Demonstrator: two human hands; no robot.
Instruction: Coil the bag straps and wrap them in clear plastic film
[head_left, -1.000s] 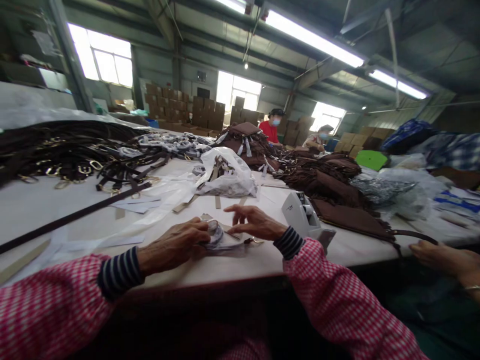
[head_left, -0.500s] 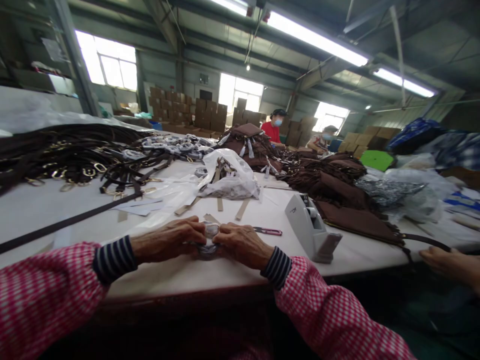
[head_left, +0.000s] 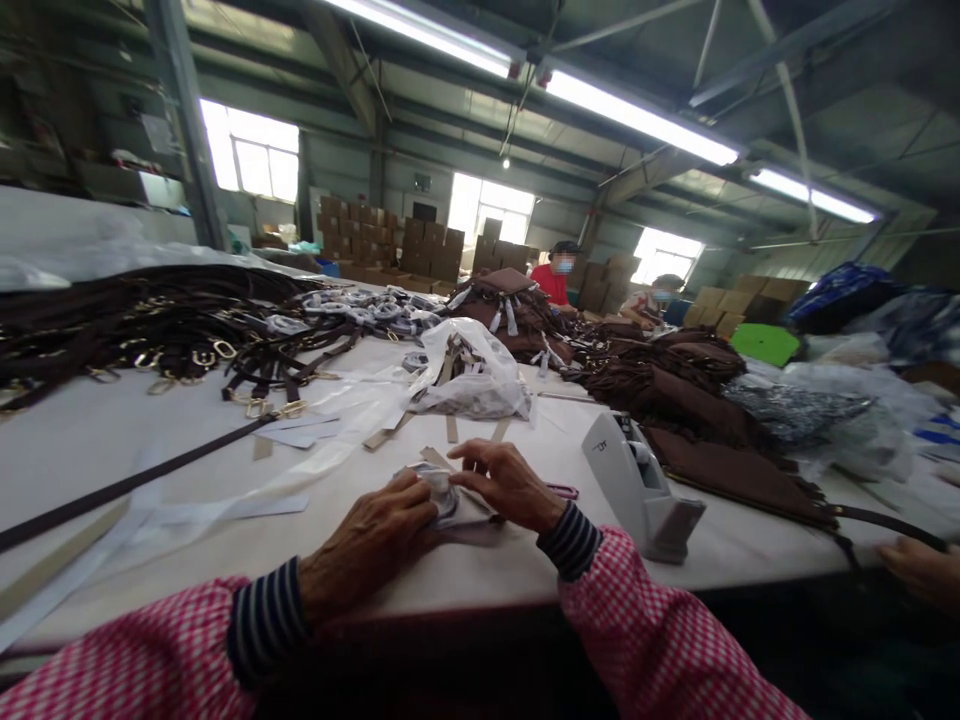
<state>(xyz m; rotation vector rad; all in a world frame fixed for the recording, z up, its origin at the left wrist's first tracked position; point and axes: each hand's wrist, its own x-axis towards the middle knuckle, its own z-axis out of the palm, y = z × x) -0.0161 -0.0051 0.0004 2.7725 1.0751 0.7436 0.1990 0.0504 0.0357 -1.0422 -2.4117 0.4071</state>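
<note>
My left hand [head_left: 379, 530] is on the table near its front edge, fingers curled round one side of a small grey-white wrapped bundle [head_left: 445, 498]. What lies inside the wrapping I cannot make out. My right hand [head_left: 514, 482] hovers over the bundle's right side with its fingers apart and the thumb close to the wrapping. Partly hidden behind that hand is a pink-handled cutter [head_left: 562, 491]. A grey tape dispenser [head_left: 637, 490] stands to the right. Beige strips [head_left: 388, 432] lie just beyond the bundle.
A clear plastic bag [head_left: 472, 385] of strips stands mid-table. Dark straps with gold buckles [head_left: 172, 330] heap up at left, near wrapped bundles [head_left: 367, 305]. Brown fabric bags [head_left: 667, 385] pile at right. Another person's hand [head_left: 922, 568] is at the right edge; two people work beyond.
My right hand has lifted off the bundle and spread its fingers. My left hand still grips it, and the wrapping now spreads out to the right. The view has shifted slightly.
</note>
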